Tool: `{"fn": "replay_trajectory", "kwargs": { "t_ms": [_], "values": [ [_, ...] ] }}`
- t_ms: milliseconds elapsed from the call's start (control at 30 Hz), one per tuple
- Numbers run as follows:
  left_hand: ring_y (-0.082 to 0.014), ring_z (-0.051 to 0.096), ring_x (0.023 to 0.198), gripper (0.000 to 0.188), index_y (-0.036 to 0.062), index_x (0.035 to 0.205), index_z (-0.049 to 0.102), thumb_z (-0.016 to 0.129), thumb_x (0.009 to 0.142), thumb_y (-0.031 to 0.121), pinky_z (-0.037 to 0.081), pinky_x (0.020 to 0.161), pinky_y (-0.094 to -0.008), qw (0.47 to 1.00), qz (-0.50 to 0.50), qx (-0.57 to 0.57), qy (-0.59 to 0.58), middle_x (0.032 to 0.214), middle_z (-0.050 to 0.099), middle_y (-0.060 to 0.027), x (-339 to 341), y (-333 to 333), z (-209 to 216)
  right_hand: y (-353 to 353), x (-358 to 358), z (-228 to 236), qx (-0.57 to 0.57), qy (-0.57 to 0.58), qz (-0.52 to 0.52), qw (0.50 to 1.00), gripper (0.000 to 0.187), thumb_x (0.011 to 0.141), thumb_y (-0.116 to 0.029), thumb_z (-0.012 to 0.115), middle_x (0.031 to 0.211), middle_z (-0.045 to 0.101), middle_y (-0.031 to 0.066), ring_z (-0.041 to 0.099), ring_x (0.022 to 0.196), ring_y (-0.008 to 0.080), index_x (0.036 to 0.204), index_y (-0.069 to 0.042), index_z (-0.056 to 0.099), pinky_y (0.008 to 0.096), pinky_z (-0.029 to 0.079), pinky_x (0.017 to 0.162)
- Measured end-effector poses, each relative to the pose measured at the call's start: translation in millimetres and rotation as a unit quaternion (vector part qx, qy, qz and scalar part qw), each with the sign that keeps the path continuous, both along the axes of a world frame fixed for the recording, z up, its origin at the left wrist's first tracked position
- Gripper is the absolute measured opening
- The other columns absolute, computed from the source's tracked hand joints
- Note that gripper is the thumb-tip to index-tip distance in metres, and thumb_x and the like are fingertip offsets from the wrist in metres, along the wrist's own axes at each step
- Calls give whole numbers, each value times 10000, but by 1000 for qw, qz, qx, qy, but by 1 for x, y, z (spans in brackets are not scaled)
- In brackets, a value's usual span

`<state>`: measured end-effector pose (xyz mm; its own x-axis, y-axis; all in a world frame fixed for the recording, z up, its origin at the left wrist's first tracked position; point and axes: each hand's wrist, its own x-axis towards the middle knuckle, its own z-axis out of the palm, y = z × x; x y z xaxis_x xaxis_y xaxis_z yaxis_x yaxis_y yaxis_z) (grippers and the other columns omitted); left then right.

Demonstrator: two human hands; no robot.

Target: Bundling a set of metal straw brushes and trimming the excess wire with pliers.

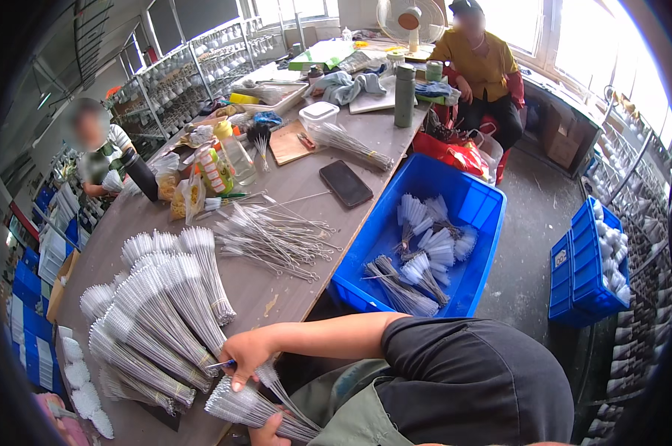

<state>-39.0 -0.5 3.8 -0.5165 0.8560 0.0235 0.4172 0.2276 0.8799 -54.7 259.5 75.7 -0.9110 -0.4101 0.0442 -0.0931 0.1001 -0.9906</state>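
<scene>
At the table's near edge, my left hand (267, 431) is closed round a bunch of thin wire-handled brushes (239, 401) with white bristles. Just above it, my right hand (245, 357) pinches a slim tool (221, 365), dark and bluish, whose exact kind I cannot make out. Some further brushes (273, 377) run down beneath the right hand toward the left. Beside my hands lie several banded bundles of the same brushes (154, 312), fanned with bristles pointing away. Loose brushes with looped wire ends (276, 234) are scattered farther up the table.
A blue crate (492, 245) with brush bundles stands right of the table. On the table are a phone (346, 183), a spray bottle (236, 152), a white tub (319, 114) and a green flask (404, 95). Two people (485, 67) sit beyond; stacked blue crates (585, 260) stand right.
</scene>
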Motion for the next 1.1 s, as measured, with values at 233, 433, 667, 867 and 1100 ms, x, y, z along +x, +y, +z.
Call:
{"fn": "replay_trajectory", "kwargs": {
  "t_ms": [233,433,667,867,1100],
  "values": [
    [-191,545,912,314,29,1157,530,559,865,139,432,860,-366,851,249,70,-456,1026,572,-49,45,12,43,-14,-7,8,-23,30,55,998,399,705,-319,786,590,591,70,610,531,151,717,22,581,277,458,497],
    [-213,535,933,293,69,1130,528,516,893,241,413,882,-378,805,239,-25,-543,1050,559,-72,38,-4,5,-10,11,-4,-121,6,73,990,414,735,-236,767,693,561,56,558,594,125,972,-4,518,248,463,482],
    [-266,560,912,395,30,1140,496,577,831,263,451,819,-450,776,272,-2,-569,1012,558,-97,52,11,10,1,25,-10,-170,29,61,983,356,752,-179,751,720,570,43,556,606,109,967,-17,518,234,468,479],
    [-250,551,920,418,45,1150,507,620,788,221,456,808,-428,812,299,19,-501,1007,549,-85,72,31,38,9,38,-19,-144,30,42,988,336,751,-180,750,721,580,45,554,568,107,939,-16,526,230,459,482],
    [-240,558,859,417,0,1095,552,667,760,222,464,772,-413,785,341,40,-516,948,567,-77,72,15,21,-4,38,-18,-145,24,51,988,330,745,-171,757,740,572,28,557,587,102,937,-21,534,237,468,501]
  ]
}}
